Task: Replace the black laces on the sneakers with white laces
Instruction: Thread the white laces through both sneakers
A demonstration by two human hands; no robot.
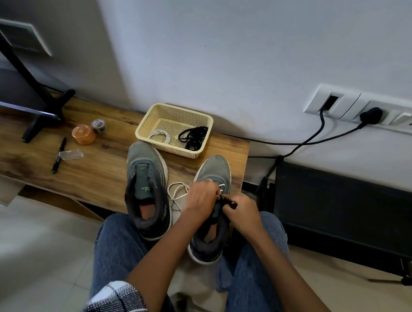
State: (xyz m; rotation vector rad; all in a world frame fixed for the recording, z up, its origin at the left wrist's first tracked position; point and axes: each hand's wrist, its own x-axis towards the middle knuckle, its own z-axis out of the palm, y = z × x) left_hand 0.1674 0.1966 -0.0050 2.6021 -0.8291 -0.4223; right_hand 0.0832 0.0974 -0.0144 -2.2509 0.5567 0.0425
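While both forearms reach forward over knees in blue jeans, the left hand (200, 198) curls its fingers around a white shoelace (177, 194) at the eyelets of the right grey mesh sneaker (216, 176), and the right hand (243, 210) pinches something small and dark at that shoe's tongue; what exactly it pinches cannot be told. Loose loops of the white lace lie on the wooden tabletop (91, 174) between this shoe and the left grey sneaker (146, 189), which stands unlaced just beside it. Farther back, touching the wall, a cream perforated plastic basket (152, 116) holds a coiled white lace (160, 135) and a bundle of black laces (193, 137).
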